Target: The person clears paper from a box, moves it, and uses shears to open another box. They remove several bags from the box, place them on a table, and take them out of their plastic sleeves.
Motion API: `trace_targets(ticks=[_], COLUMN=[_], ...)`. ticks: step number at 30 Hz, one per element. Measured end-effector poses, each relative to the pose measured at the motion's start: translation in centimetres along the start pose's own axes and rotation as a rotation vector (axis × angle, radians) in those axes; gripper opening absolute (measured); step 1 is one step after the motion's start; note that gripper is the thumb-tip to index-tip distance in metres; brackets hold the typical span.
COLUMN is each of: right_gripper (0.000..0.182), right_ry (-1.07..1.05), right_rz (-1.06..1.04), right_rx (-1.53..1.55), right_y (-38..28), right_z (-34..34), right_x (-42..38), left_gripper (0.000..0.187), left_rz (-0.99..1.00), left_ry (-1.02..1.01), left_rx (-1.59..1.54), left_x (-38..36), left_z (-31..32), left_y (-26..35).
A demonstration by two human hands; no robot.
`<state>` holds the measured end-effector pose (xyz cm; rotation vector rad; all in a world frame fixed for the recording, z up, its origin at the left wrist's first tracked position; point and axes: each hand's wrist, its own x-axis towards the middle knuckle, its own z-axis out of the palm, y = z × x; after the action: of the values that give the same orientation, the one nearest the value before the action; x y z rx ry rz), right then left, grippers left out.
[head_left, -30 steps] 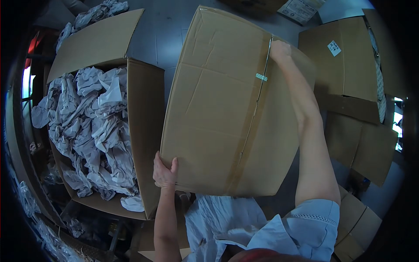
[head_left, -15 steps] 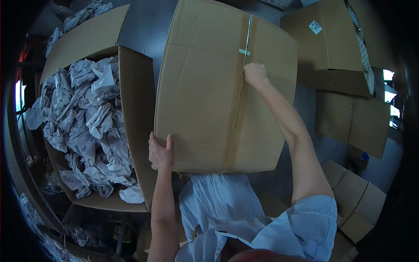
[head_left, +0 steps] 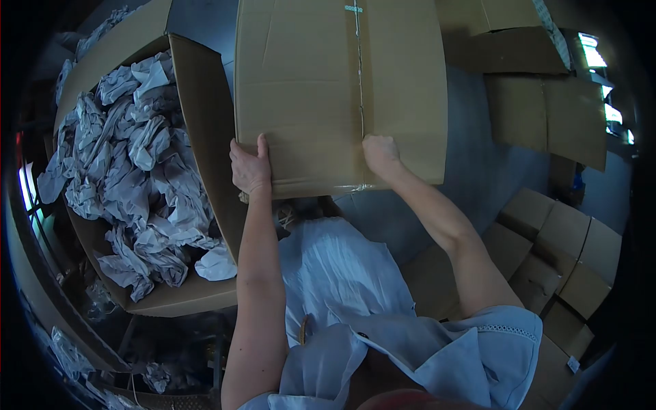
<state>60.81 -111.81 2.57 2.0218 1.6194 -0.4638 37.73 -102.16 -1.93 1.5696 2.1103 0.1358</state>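
A big closed cardboard box (head_left: 307,102) stands in front of me, with brown tape along its centre seam. The seam shows as a split, shiny line in the tape (head_left: 359,75). My left hand (head_left: 251,166) rests on the box's near left corner, thumb apart from the fingers. My right hand (head_left: 381,156) is closed in a fist on the seam near the box's front edge; whatever it may hold is hidden.
An open carton (head_left: 205,130) full of crumpled paper (head_left: 137,164) stands to the left. Open cardboard boxes (head_left: 547,116) are at the upper right, and closed cartons (head_left: 560,239) lie at the lower right.
My right hand has moved along the seam toward me, to near the box's front edge. The split line in the tape now reaches lower. The camera view has shifted; my left hand stays at the corner.
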Motion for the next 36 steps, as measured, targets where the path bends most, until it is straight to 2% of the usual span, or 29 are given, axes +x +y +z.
trace_targets(ticks=[5,15,19,21,23,25,26,28,29,31,35,36], right_gripper=[0.012,0.01,0.011,0.009,0.009,0.012,0.012,0.022,0.022,0.023,0.027,0.029], right_ry=[0.003,-0.021,0.009,-0.032,-0.19,-0.316,-0.292,-0.332,-0.343,-0.125,-0.051,-0.05], right_rz=[0.031,0.119,0.141,0.143,0.031,-0.027,-0.042,0.212,0.223,0.43,0.518,0.582], right_rx=[0.014,0.139,0.093,0.133,0.162,0.16,0.142,0.414,0.43,0.525,0.696,0.74], right_y=[-2.2,-3.7,-4.0,-4.0,-4.5,-6.2,-4.9,-4.7,-4.7,-2.3,-0.5,0.0], right_z=[3.0,5.1,5.2,5.2,5.9,11.9,11.4,10.2,9.0,5.6,7.6,8.5], right_x=[-5.6,-9.5,-10.3,-11.2,-12.9,-17.6,-17.0,-18.7,-19.4,-17.6,-21.3,-22.7], left_gripper=[0.071,0.074,0.074,0.074,0.074,0.074,0.074,0.074,0.074,0.072,0.065,0.06], left_rz=[0.045,0.053,0.037,0.041,0.056,0.031,0.019,0.036,0.049,0.053,0.071,0.308], left_ry=[0.048,0.054,0.043,0.04,0.04,0.03,0.054,0.039,0.027,0.039,0.085,0.291], left_rx=[0.012,-0.002,-0.004,0.0,0.004,0.011,-0.007,0.0,0.015,0.018,-0.045,0.044], left_x=[-0.1,-0.2,-0.2,-0.2,-0.4,-0.1,0.5,-0.1,-0.7,-0.2,-1.2,-1.5], left_z=[0.5,0.7,0.3,0.3,0.3,0.2,0.3,0.4,0.4,0.4,0.5,1.5], left_y=[-0.5,-0.9,-0.4,-0.6,-0.6,-0.4,0.2,-0.4,-1.0,-0.5,-0.4,-1.2])
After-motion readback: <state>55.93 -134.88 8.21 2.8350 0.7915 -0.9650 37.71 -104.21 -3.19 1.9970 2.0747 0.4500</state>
